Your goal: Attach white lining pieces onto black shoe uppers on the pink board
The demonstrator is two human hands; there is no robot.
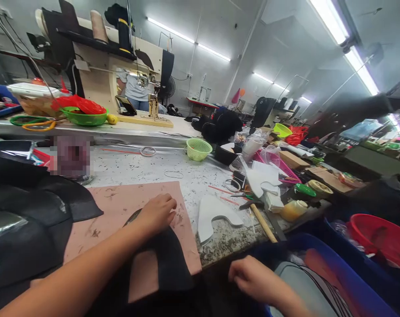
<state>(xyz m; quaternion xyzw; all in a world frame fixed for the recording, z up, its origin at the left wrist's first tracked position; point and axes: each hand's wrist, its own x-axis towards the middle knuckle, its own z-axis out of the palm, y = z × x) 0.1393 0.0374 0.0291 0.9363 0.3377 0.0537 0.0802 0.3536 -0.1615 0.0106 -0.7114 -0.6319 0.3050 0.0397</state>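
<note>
My left hand lies across a curved black leather-like piece on a pink mat. Its fingers are curled over the piece's upper part, and the fingertips are partly hidden. My right hand is past the table's front edge, beside a blue bin. Its fingers are bent inward, and what they hold, if anything, cannot be seen. Just right of the mat, a curved white cut piece lies on the worn tabletop. More black pieces are heaped at the left, overlapping the mat.
Behind the tabletop stands a sewing machine with thread cones. A green basket sits near the back. To the right are a hammer, a jar of yellowish liquid, clutter and a red basin. A person is behind the machine.
</note>
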